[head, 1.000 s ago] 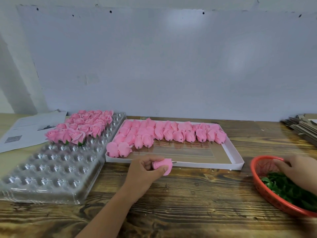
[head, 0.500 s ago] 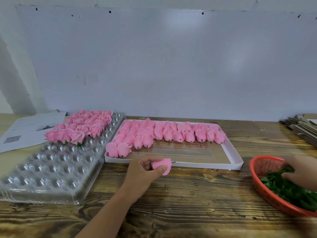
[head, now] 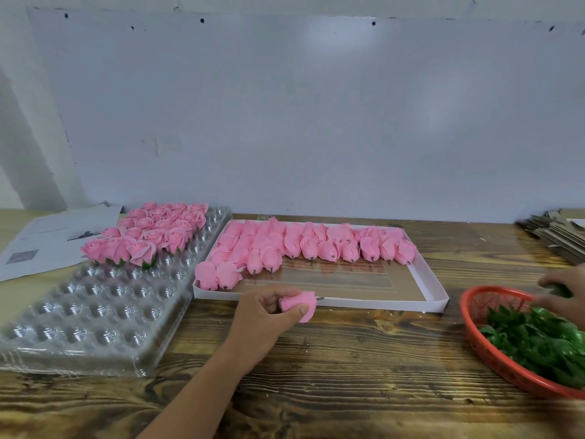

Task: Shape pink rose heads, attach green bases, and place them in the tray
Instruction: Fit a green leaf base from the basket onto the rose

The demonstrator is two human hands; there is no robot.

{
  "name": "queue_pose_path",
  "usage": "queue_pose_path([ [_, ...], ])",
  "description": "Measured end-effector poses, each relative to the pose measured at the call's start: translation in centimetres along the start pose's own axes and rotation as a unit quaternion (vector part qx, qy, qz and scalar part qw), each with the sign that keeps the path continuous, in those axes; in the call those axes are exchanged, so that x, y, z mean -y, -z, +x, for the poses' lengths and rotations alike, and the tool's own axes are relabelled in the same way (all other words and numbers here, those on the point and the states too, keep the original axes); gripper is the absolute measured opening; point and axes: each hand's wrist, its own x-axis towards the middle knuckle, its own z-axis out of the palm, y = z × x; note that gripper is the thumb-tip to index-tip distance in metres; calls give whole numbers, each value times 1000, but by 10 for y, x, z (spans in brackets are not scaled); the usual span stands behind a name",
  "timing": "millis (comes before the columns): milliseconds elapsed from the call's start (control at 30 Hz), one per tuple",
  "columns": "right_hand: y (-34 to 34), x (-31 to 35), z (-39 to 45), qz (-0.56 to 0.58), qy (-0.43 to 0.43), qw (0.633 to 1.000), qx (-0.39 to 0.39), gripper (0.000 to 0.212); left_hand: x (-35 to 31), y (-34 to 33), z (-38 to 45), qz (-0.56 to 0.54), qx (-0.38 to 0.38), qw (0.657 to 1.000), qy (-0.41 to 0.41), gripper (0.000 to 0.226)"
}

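My left hand (head: pixel 266 315) grips a pink rose head (head: pixel 302 304) on its side, its metal pin pointing right, just in front of the white box (head: pixel 437 294). That box holds several unshaped pink buds (head: pixel 316 245). Over the far rim of the red basket (head: pixel 481 340) my right hand (head: pixel 566 294) pinches a green base (head: pixel 558 290). More green bases (head: pixel 538 340) fill the basket. Finished roses (head: pixel 152 232) sit in the far cells of the clear plastic tray (head: pixel 95 312).
Printed paper sheets (head: pixel 47 239) lie at the far left beside the tray. A stack of flat cardboard (head: pixel 560 232) sits at the far right. Bare wooden tabletop (head: pixel 364 359) stretches in front of the box. A white board backs the table.
My right hand has lifted out of the green bases and drawn back to the basket's far edge with a green base in its fingers. My left hand and its rose head have stayed put.
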Motion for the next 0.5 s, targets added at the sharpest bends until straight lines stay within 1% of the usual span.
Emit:
queue_pose_path([
  [67,-11,-17,5,-7,3,1000,-14,27,0,0,0,-4,-1,1000,1,29],
  [167,-21,-12,5,-10,4,1000,-6,22,0,0,1,-12,-2,1000,5,29],
  [200,-19,-5,3,-7,-5,1000,-4,22,0,0,1,-12,-2,1000,6,29],
  [300,0,25,-11,27,-47,998,12,34,1,1,1,-11,-1,1000,8,29],
  [400,29,62,-23,75,-51,996,-21,38,2,1,2,-27,1,1000,16,29],
  [467,51,92,-30,105,-27,993,-44,25,2,1,2,-35,3,999,24,29],
  [500,61,106,-33,117,-8,991,-61,22,1,1,2,-40,5,999,28,29],
])
